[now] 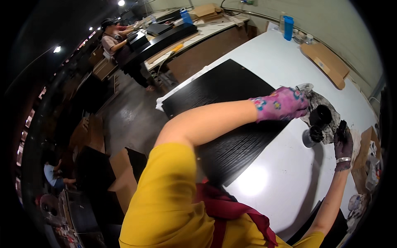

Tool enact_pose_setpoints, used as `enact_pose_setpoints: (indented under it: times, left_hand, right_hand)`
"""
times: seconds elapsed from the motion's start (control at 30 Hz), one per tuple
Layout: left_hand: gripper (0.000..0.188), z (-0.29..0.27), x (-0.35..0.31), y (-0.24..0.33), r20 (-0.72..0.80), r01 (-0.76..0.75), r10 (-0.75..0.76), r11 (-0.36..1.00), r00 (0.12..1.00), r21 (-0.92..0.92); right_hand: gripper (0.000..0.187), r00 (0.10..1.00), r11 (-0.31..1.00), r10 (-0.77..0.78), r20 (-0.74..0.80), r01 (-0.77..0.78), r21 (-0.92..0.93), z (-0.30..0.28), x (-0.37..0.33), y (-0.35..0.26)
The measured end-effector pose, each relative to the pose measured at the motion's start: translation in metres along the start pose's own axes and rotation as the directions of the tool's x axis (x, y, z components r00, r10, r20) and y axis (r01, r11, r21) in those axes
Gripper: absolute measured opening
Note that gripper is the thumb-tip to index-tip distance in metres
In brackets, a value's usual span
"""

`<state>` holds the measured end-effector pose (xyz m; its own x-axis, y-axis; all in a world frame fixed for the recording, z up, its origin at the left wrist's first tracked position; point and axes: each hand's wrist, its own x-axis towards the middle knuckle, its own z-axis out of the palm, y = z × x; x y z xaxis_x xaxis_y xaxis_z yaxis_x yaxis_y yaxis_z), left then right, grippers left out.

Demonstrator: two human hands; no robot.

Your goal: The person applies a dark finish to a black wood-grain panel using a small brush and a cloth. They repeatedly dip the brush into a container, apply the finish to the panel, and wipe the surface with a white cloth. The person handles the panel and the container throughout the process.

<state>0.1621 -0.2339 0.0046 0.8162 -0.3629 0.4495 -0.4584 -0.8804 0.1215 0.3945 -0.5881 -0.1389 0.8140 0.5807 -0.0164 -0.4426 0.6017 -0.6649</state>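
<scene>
My left hand (284,103), in a pink floral glove, reaches across to the right over a black wood-grained panel (231,84). Its fingers are curled in at the edge of a grey, black-stained rag (328,103); what they hold is hidden. On the rag stands a black open cup (321,115). Just below it is a clear tub (310,139) with black stuff on its rim. My right hand (344,149), in a dark, stained glove, is right of these containers. Its fingers close around a small black thing I cannot make out.
The panel lies on a white table (273,173). A blue bottle (288,28), jars (308,39) and a cardboard piece (326,64) line its far side. A cardboard box (366,161) is at the right edge. A co-worker (113,41) stands at another bench (206,43).
</scene>
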Motion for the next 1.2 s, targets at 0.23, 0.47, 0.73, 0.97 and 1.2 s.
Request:
enact_pose_setpoints:
  times: [0.23,0.47,0.73,0.97,1.2]
  left_hand:
    - [0.019,-0.191,-0.174,-0.073,-0.25,0.321,-0.402,0.896,0.881,-0.309]
    - [0.021,-0.218,-0.297,-0.063,-0.16,0.433,-0.404,0.864,0.901,0.258]
    - [0.051,-0.117,-0.332,-0.021,0.117,0.249,-0.259,0.964,0.959,0.094]
    - [0.051,-0.122,-0.342,-0.057,0.225,0.232,-0.214,0.971,0.951,-0.059]
    - [0.039,-0.099,-0.351,-0.065,0.02,0.172,-0.171,0.967,0.985,-0.187]
  right_hand:
    - [0.041,0.989,0.986,-0.005,0.149,0.029,-0.163,0.153,0.001,0.037]
    - [0.04,0.953,0.679,0.03,0.301,0.202,-0.706,0.362,-0.001,0.141]
    - [0.03,0.816,0.392,0.407,0.409,0.249,-0.886,0.553,0.001,0.316]
    - [0.026,0.551,0.002,0.579,0.601,0.736,-0.677,0.578,0.015,0.406]
    - [0.025,0.413,0.033,0.688,0.597,0.804,-0.594,0.591,0.008,0.434]
